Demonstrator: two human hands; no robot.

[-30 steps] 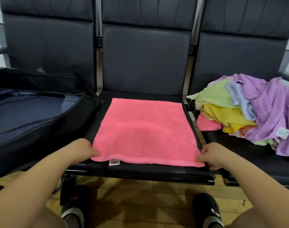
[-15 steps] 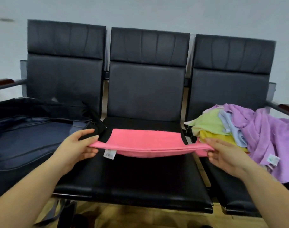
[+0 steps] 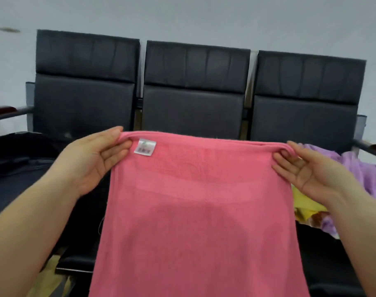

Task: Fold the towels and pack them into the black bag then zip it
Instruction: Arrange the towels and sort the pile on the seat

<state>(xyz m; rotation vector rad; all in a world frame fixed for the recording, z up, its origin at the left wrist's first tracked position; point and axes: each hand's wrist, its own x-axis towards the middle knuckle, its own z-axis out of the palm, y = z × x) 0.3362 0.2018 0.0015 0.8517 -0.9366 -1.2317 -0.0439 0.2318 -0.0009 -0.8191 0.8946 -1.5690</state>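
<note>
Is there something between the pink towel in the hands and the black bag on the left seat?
Nothing visible. The pink towel hangs from both hands; the black bag lies open just beyond the left hand.

1. Pink towel (image 3: 199, 211): soft matt terry cloth, with a small white fabric label (image 3: 145, 147).
2. Three black seats (image 3: 195, 86): smooth leather-look padding, faint sheen.
3. Left armrest (image 3: 3, 109): glossy reddish wood.

Both hands raised, left (image 3: 92, 159) and right (image 3: 311, 170) pinching.
</note>
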